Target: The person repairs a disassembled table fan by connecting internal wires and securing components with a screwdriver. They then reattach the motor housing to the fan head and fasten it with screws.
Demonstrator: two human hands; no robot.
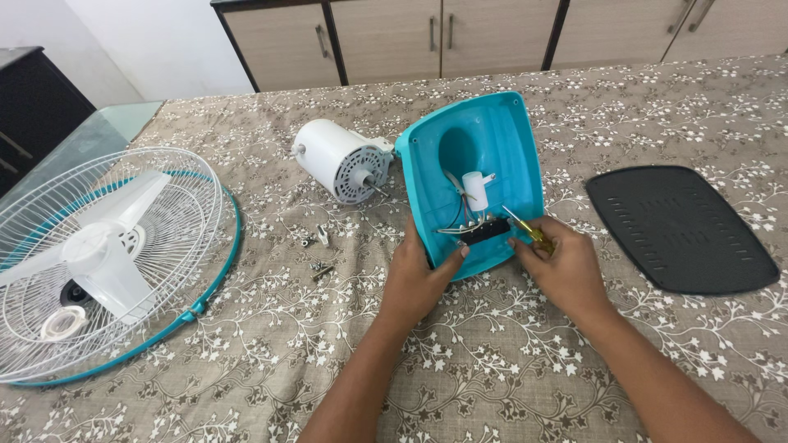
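Note:
A turquoise plastic fan base housing [492, 139] lies upside down on the table, its hollow inside facing up. Inside it sit a white cylindrical capacitor [475, 190], wires and a black switch block [484, 230]. My left hand [419, 275] grips the housing's near left edge, thumb hooked over the rim. My right hand [562, 262] holds a yellow-handled screwdriver [525, 230], its tip pointing into the housing beside the black block.
A white fan motor [338, 159] lies left of the housing. Loose screws [318, 253] lie near my left hand. A white wire fan guard with blades [103, 254] covers the table's left. A black base plate [681, 228] lies at right. Cabinets [460, 33] stand behind.

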